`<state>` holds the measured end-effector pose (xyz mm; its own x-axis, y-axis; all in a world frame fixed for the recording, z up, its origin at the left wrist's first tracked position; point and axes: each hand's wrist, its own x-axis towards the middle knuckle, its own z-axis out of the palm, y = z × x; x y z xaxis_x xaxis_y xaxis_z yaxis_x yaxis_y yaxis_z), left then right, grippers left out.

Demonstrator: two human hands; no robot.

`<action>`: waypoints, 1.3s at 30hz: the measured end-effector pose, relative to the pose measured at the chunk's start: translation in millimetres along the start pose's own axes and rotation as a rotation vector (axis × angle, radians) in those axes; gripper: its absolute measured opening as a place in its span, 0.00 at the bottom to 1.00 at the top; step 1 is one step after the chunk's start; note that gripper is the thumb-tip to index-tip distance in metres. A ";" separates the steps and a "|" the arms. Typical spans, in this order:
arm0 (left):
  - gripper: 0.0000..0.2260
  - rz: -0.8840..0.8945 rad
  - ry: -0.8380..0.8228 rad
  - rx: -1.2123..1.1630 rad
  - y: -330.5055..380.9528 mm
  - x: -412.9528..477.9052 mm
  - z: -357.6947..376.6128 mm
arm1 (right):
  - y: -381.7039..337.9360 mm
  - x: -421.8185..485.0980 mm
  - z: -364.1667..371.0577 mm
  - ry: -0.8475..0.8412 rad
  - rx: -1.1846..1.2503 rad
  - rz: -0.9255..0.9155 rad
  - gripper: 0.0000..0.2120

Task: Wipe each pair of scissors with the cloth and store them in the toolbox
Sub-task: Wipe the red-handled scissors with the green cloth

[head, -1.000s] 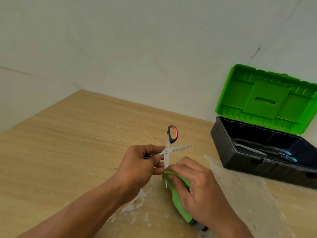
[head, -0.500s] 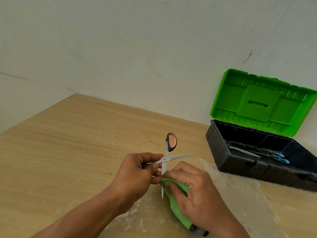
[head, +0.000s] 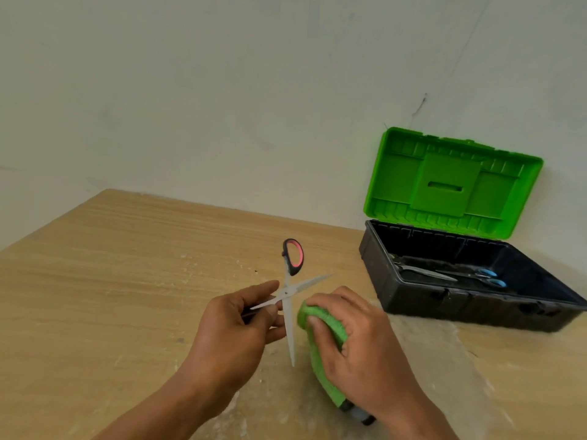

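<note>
The left hand is clenched round one handle of the black-and-pink-handled steel scissors, holding them above the pale wooden table; the blades are spread wide, one pointing down, one up to the right; the right hand grasps the folded green cloth, just beside the downward blade; at the right the black plastic toolbox stands with its green lid raised; blue-handled scissors lie inside.

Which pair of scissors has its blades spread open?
The red-handled scissors held in the left hand: their blades form a cross. The blue-handled scissors lie in the toolbox.
</note>
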<state>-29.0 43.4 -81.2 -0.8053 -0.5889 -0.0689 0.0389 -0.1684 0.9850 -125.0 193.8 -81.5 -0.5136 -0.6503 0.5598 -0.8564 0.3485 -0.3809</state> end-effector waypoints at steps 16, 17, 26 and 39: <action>0.14 0.020 -0.125 -0.107 -1.0 -11.6 11.1 | -0.5 -4.2 9.0 0.080 -0.208 -0.145 0.17; 0.14 0.017 -0.131 -0.112 -1.5 -11.8 10.4 | -0.2 -3.9 9.0 0.041 -0.196 -0.142 0.18; 0.14 0.012 -0.141 -0.134 1.7 -15.1 9.1 | 7.2 -0.2 10.0 0.034 -0.269 -0.111 0.17; 0.13 -0.034 -0.169 -0.128 1.6 -17.4 5.8 | 31.3 1.5 4.6 0.137 -0.297 0.047 0.19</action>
<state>-18.4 58.0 -77.5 -0.8947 -0.4422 -0.0638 0.0759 -0.2913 0.9536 -152.4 200.6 -96.0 -0.5379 -0.5393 0.6480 -0.7993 0.5705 -0.1887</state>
